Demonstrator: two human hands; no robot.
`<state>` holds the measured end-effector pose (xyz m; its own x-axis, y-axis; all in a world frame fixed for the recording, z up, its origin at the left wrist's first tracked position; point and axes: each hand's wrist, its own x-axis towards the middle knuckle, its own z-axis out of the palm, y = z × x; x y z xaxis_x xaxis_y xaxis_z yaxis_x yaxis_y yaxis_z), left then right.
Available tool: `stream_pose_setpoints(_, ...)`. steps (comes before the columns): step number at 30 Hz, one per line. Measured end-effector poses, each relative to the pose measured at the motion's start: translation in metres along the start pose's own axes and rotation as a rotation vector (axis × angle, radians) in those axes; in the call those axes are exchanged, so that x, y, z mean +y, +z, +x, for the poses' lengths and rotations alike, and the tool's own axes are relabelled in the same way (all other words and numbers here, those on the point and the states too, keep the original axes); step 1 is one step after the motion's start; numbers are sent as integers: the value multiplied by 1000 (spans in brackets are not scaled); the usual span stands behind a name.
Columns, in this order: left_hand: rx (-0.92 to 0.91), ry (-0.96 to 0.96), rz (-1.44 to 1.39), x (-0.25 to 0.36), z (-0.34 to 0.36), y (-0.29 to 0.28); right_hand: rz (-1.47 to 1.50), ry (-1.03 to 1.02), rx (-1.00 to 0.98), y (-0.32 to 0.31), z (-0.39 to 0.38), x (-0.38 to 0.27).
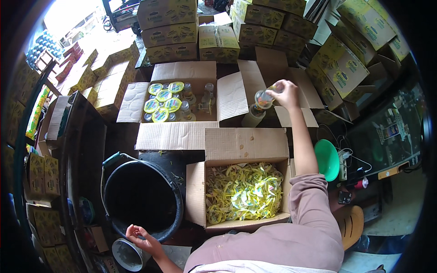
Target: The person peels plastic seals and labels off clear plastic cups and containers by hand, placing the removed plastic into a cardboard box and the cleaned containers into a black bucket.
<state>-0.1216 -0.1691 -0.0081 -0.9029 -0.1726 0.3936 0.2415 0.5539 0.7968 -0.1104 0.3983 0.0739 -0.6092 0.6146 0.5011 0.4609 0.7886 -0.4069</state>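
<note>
My right hand [284, 93] reaches forward and pinches a clear cup-like container [264, 98] with some colour on it. It is over the open carton [298, 84] at the far right, just above a pale, upright cylindrical thing [253, 119]. Near the close rim of a black bucket [175, 218], my left hand [144, 239] hangs with loosely curled fingers and nothing in them. Another open carton [170, 136], left of my right hand, holds several clear containers, some topped with round yellow-green labelled lids [164, 95].
Close to me, an open carton [195, 195] is full of yellow-green printed strips [246, 195]. A white pail [127, 255] stands beside the bucket. To the right are a green bowl [327, 159] and white cables [359, 159]. Stacked yellow cartons [168, 32] line the back.
</note>
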Motion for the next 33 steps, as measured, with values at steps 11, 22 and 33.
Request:
stream_pose_setpoints(11,8,-32,79,4,1,3,-221,194,-343,52,5,1)
stream_pose_setpoints(22,-24,-51,164,2,0,1,-151,-377,-242,169,1,-61)
stream_pose_setpoints(33,-84,-165,160,17,12,9,-746,-445,-673,314,-2,-77)
